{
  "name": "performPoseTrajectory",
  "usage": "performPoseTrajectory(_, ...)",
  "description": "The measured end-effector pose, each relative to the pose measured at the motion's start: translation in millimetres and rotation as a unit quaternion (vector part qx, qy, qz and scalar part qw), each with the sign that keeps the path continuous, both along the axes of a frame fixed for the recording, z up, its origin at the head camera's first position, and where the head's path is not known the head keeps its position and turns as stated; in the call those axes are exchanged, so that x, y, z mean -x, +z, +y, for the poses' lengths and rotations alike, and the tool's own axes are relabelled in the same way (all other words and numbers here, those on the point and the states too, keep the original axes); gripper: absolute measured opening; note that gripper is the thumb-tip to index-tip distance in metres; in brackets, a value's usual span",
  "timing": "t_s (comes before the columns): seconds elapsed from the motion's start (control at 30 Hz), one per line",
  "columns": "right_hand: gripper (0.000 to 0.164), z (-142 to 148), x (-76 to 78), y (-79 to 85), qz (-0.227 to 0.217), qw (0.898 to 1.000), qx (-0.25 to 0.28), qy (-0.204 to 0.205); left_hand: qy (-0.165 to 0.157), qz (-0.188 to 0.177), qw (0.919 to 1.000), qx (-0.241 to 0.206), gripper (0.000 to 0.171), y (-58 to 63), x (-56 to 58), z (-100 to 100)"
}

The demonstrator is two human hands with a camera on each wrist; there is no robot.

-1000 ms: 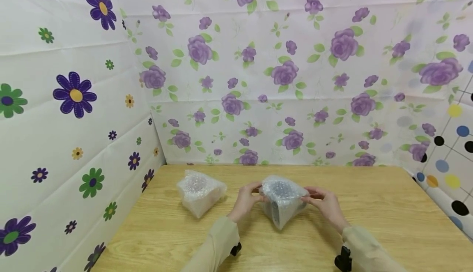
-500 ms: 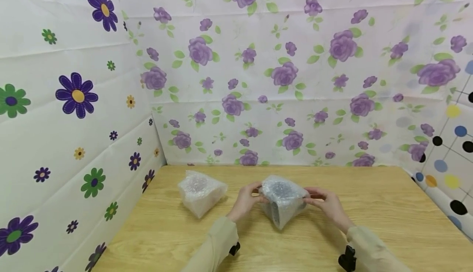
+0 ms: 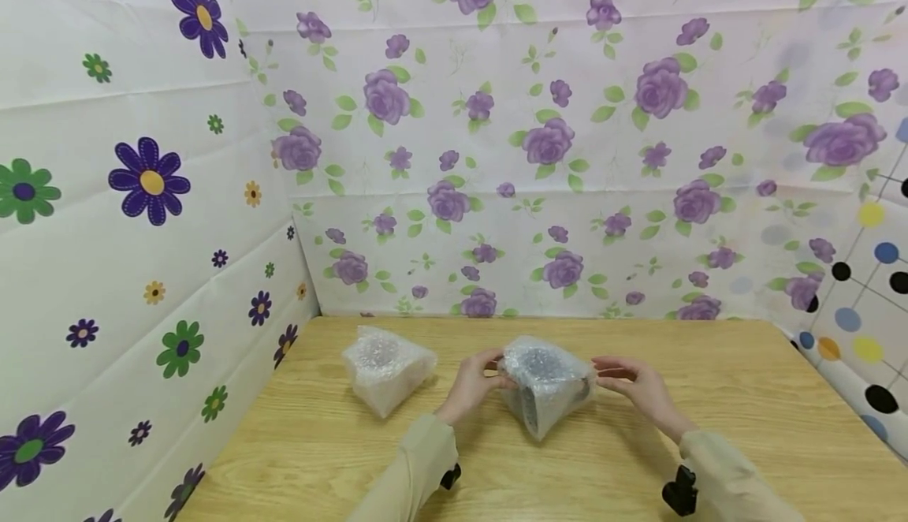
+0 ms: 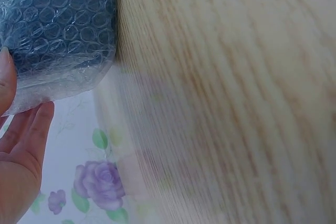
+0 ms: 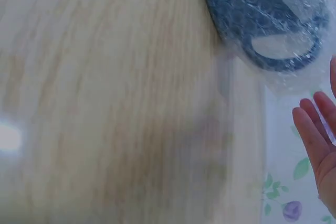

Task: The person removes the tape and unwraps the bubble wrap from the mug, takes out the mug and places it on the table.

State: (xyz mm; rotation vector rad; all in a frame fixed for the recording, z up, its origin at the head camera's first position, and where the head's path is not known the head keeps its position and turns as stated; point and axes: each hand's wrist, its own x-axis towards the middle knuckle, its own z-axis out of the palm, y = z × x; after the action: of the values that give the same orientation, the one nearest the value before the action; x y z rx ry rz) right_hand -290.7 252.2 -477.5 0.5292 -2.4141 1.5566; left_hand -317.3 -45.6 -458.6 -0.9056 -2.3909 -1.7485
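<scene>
A dark mug in a clear bubble-wrap bag (image 3: 545, 384) stands on the table between my hands. Its looped handle shows through the plastic in the right wrist view, on the side of my right hand. My left hand (image 3: 470, 384) pinches the bag's left edge, thumb in front and fingers behind, as the left wrist view also shows. Beside the bag's right corner is my right hand (image 3: 641, 389); its fingers (image 5: 310, 135) are extended and apart from the plastic in the right wrist view.
A second bubble-wrapped bundle (image 3: 386, 368), paler, sits to the left on the wooden table (image 3: 340, 467). Behind the table hangs a rose-patterned cloth (image 3: 440, 112). A flower-printed cloth (image 3: 106, 270) lines the left side, a dotted one (image 3: 851, 285) the right.
My right hand has let go of the bag's right corner and moved slightly to the right. The left hand and both wrapped bundles have stayed in place.
</scene>
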Motion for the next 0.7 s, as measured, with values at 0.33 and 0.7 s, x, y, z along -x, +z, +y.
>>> performPoseTrajectory(0.33, 0.037, 12.2, 9.9, 21.9, 0.013, 0.998, -0.011, 0.068, 0.007, 0.009, 0.9999, 0.005, 0.042, -8.2, 6.4, 1.1)
performPoseTrajectory(0.7, 0.044, -0.7, 23.4, 44.1, -0.026, 0.989, -0.062, 0.133, 0.007, 0.020, 0.9997, 0.013, 0.039, -2.8, 1.6, 0.2)
